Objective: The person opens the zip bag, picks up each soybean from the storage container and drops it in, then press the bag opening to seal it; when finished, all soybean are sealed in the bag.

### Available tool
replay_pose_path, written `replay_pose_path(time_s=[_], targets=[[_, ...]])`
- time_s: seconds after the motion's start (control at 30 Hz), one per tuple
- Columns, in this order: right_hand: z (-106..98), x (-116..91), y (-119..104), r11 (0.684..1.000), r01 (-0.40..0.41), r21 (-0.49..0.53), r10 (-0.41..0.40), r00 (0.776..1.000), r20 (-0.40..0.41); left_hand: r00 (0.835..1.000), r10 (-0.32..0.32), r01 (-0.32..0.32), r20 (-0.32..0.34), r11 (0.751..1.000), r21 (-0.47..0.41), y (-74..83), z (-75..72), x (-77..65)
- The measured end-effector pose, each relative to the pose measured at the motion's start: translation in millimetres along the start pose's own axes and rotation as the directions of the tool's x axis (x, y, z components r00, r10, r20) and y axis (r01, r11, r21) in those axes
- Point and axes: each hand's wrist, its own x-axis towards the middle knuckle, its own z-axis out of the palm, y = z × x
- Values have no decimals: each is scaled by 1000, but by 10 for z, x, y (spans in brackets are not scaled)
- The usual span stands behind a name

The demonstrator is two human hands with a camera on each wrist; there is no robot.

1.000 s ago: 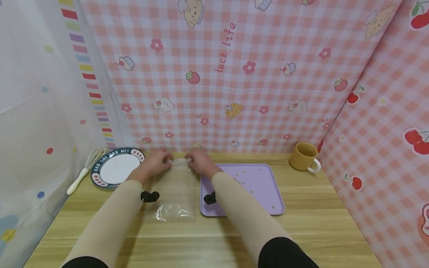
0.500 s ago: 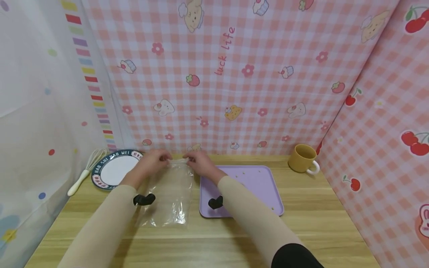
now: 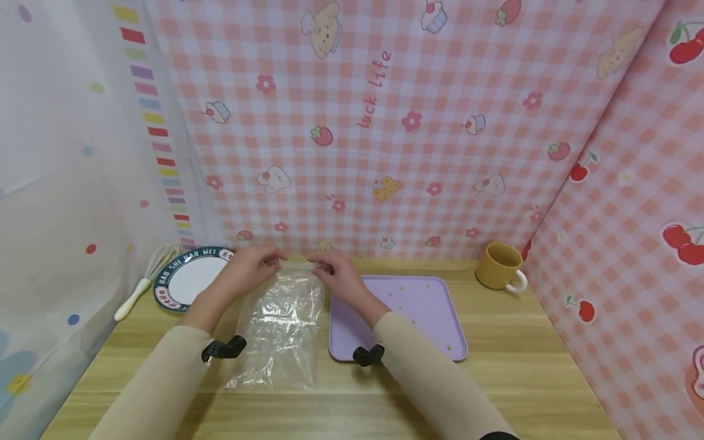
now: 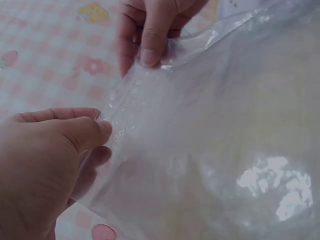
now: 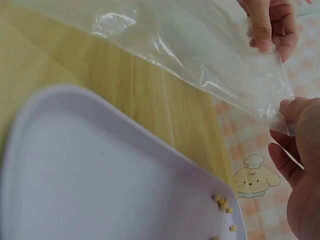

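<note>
Closest to my head camera, I see two beige sleeves point(image 3: 156, 382) with matte black wrist mounts point(image 3: 224, 348), cut off by the lower edge. Between the forearms, the clear plastic bag point(image 3: 280, 327) spreads over the table point(image 3: 357, 418), limp, crinkled and glossy; I can't tell how much of it touches the wood grain. At its far end, my left grip point(image 3: 250, 269) pinches one corner between thumb and fingers, and my right grip point(image 3: 342, 280) pinches the other. The right forearm hides part of a smooth lilac tray point(image 3: 434, 305), round-cornered, with small tan pellets point(image 5: 223, 204) I can't identify. The left wrist covers some of a dark-rimmed plate point(image 3: 189, 281); a pale-handled whisk point(image 3: 132, 299) lies beside it. Far right stands a mustard mug point(image 3: 497, 269) with a white handle. Pink gingham cloth point(image 3: 352, 162) closes the back.
</note>
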Motion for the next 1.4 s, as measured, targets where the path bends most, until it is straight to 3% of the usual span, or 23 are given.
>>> replay_pose_path(time_s=[0.37, 0.63, 1.17, 1.4], targets=[[-90, -194, -290, 992, 53, 113, -37, 990, -134, 993, 39, -43, -115, 998, -35, 298, -108, -204], [-174, -283, -447, 985, 107, 138, -84, 984, -157, 977, 101, -118, -187, 989, -85, 425, -163, -307], [-237, -330, -564, 977, 172, 125, -151, 975, -163, 979, 86, -104, -184, 990, -93, 508, -228, -340], [-233, -330, -581, 971, 204, 127, -181, 968, -172, 975, 121, -142, -184, 984, -108, 558, -245, -324]])
